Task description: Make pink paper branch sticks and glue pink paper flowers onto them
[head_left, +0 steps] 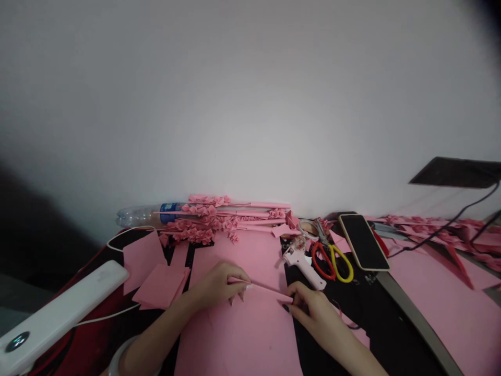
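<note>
- Two hands of yours share one slim pink paper strip, which slopes down to the right just above the large pink sheet; whether it touches the sheet, you cannot tell from this view.
- Your left hand has its thumb and forefinger closed on the upper end, with other fingertips tucked below, probably to steady the strip from underneath.
- Your right hand pinches the lower end, fingers curled and no visible gap around the paper. Holding both ends likely keeps so thin a piece straight and stops it twisting.
- You have the large pink sheet directly under your hands, where it seems to serve as a smooth work surface over the dark tabletop.
- Beyond your right hand lie the glue gun and the scissors with red and yellow handles, seemingly kept within easy reach.
- On your left, loose pink squares overlap near your forearm, apparently set aside to leave the middle free.
- Against the wall, the pink paper flowers lie sideways beside a plastic bottle, perhaps so that their clusters stay uncrushed.
</note>
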`<action>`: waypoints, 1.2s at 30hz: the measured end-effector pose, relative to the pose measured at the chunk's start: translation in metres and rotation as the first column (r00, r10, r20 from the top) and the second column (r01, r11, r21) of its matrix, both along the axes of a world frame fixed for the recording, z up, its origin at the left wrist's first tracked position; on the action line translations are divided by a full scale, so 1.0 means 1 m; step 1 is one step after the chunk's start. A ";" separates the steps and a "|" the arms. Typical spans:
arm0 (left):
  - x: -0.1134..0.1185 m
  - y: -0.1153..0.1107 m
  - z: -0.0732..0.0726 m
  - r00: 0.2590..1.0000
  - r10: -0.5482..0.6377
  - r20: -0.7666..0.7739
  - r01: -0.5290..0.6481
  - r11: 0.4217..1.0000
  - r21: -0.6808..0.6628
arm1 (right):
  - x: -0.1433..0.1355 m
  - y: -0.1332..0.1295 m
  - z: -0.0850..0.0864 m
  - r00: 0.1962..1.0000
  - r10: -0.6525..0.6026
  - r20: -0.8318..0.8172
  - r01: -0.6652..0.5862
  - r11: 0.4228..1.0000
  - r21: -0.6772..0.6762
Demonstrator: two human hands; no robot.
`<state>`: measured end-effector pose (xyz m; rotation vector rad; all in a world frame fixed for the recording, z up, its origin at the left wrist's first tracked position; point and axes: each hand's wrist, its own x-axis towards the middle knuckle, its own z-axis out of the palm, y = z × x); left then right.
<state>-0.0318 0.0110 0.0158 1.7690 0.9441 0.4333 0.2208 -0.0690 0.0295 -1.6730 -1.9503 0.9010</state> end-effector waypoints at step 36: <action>-0.004 0.005 -0.003 0.996 -0.080 0.041 0.079 0.997 0.020 | -0.002 -0.003 0.001 0.998 0.064 0.010 -0.064 0.998 0.030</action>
